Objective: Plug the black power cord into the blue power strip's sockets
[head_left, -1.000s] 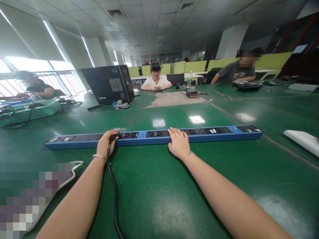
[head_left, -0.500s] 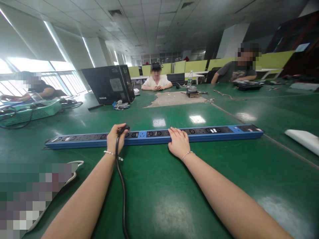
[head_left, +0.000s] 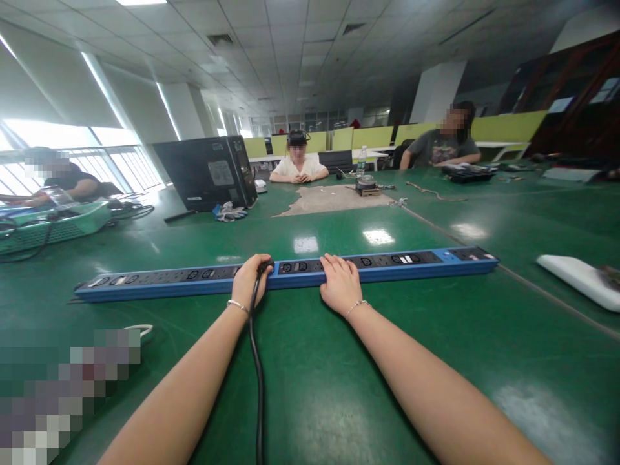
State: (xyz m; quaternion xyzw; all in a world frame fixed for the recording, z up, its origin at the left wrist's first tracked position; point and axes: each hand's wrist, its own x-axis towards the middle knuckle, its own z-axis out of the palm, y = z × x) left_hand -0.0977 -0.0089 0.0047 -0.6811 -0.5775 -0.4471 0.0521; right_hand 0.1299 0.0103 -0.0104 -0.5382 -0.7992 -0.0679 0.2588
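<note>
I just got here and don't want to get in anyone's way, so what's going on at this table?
The person's left hand grips the plug of a black cable over a long blue power strip. The right hand rests on the strip, which lies across the green table. The fingers hide whether the plug is seated in a socket. Across the table, a person in a white top sits with hands together.

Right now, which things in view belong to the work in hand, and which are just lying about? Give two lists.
In the work:
- black cable, in the left hand
- blue socket strip, under the right hand

Lying about:
- computer case
- gloves
- green basket
</note>
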